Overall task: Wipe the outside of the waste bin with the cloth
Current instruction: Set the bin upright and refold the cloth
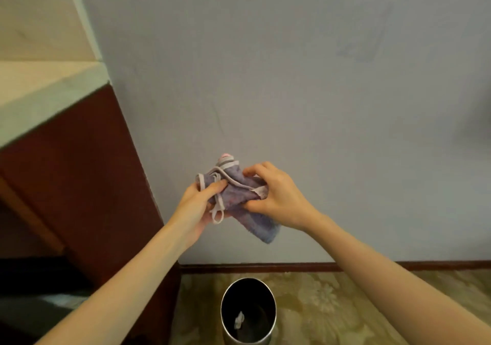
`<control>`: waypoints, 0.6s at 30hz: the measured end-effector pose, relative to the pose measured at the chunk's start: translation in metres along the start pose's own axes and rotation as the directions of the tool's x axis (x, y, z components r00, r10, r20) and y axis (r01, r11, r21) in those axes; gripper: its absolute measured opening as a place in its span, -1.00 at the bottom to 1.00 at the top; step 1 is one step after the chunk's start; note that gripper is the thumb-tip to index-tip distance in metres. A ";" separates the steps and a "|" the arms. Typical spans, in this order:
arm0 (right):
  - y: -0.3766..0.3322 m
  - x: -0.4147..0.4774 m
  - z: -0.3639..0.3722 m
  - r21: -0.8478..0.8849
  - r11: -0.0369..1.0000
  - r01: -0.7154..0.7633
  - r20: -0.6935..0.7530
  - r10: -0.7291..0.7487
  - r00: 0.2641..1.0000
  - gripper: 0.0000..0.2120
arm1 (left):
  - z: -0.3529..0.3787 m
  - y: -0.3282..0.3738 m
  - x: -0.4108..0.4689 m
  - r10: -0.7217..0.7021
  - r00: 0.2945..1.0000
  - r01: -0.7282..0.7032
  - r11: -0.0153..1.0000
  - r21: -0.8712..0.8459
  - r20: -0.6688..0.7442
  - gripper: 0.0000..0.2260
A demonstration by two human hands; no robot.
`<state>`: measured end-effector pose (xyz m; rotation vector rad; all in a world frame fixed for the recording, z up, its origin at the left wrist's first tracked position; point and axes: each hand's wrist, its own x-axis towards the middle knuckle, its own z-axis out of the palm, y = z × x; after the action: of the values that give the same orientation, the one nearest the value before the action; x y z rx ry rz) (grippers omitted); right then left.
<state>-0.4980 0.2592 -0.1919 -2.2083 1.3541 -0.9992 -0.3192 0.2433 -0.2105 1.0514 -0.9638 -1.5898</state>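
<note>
At the bottom of the view, on the patterned carpet [332, 305] near the wall [265, 79], the waste bin [248, 340] is seen from above, untouched. Well above it, the purple cloth [239, 193] is gripped by the left hand [198, 206] and pinched by the right hand [276, 196]. It is best folded into a flat pad before the bin's side is reached.

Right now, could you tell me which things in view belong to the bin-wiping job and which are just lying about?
For the job: purple cloth, gripped by left hand and right hand; waste bin, standing untouched below them.
Just there: white scrap inside the bin; dark wooden cabinet; patterned floor.
</note>
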 end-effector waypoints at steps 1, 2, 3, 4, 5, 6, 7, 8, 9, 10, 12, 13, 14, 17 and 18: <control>-0.012 0.009 -0.015 -0.012 1.000 0.003 0.005 -0.003 1.000 -0.55 | 0.006 0.018 -0.004 0.015 1.000 -0.015 1.000 0.000 -0.012 -0.69; -0.022 0.017 -0.028 -0.022 1.000 0.006 0.008 -0.005 1.000 -0.55 | 0.013 0.035 -0.008 0.028 0.999 -0.028 1.000 0.000 -0.017 -0.69; -0.033 0.025 -0.042 -0.028 1.000 0.007 0.010 -0.007 1.000 -0.55 | 0.021 0.052 -0.012 0.038 0.999 -0.039 0.999 -0.001 -0.021 -0.70; -0.043 0.032 -0.054 -0.031 0.999 0.010 0.010 -0.010 1.000 -0.55 | 0.028 0.068 -0.015 0.048 0.999 -0.048 0.999 -0.004 -0.025 -0.72; -0.053 0.038 -0.066 -0.031 0.999 0.012 0.010 -0.012 1.000 -0.55 | 0.035 0.082 -0.018 0.058 0.998 -0.058 0.998 -0.007 -0.032 -0.73; -0.062 0.044 -0.077 -0.031 0.999 0.017 0.008 -0.017 1.000 -0.56 | 0.041 0.094 -0.021 0.071 0.997 -0.072 0.997 -0.011 -0.035 -0.73; -0.070 0.049 -0.087 -0.031 0.999 0.024 0.003 -0.024 1.000 -0.56 | 0.046 0.105 -0.023 0.089 0.995 -0.089 0.996 -0.015 -0.036 -0.73; -0.077 0.053 -0.095 -0.031 0.999 0.034 -0.003 -0.034 0.999 -0.56 | 0.050 0.115 -0.026 0.108 0.993 -0.109 0.994 -0.020 -0.037 -0.73; -0.084 0.057 -0.102 -0.031 0.999 0.045 -0.008 -0.045 0.999 -0.57 | 0.054 0.124 -0.028 0.132 0.991 -0.133 0.991 -0.024 -0.038 -0.74; -0.089 0.061 -0.108 -0.031 0.998 0.056 -0.013 -0.057 0.998 -0.57 | 0.057 0.131 -0.030 0.164 0.986 -0.165 0.986 -0.028 -0.038 -0.75; -0.098 0.065 -0.115 -0.031 0.996 0.081 -0.026 -0.082 0.996 -0.54 | 0.062 0.143 -0.034 0.249 0.968 -0.250 0.967 -0.038 -0.039 -0.73; -0.101 0.066 -0.117 -0.027 0.996 0.085 -0.034 -0.086 0.996 -0.51 | 0.065 0.149 -0.037 0.292 0.955 -0.294 0.955 -0.043 -0.042 -0.72; -0.105 0.067 -0.119 -0.016 0.996 0.083 -0.043 -0.083 0.996 -0.48 | 0.066 0.155 -0.040 0.331 0.942 -0.333 0.942 -0.048 -0.052 -0.70; -0.108 0.071 -0.118 -0.013 0.998 0.064 -0.085 -0.065 0.994 -0.44 | 0.069 0.168 -0.042 0.416 0.907 -0.419 0.907 -0.045 -0.068 -0.67; -0.109 0.072 -0.118 -0.047 0.997 0.063 -0.100 -0.067 0.993 -0.42 | 0.070 0.171 -0.043 0.444 0.894 -0.447 0.893 -0.044 -0.067 -0.65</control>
<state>-0.4954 0.2544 -0.0164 -2.2754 1.3676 -1.1296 -0.3293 0.2541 -0.0215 0.7586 -1.0286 -1.1935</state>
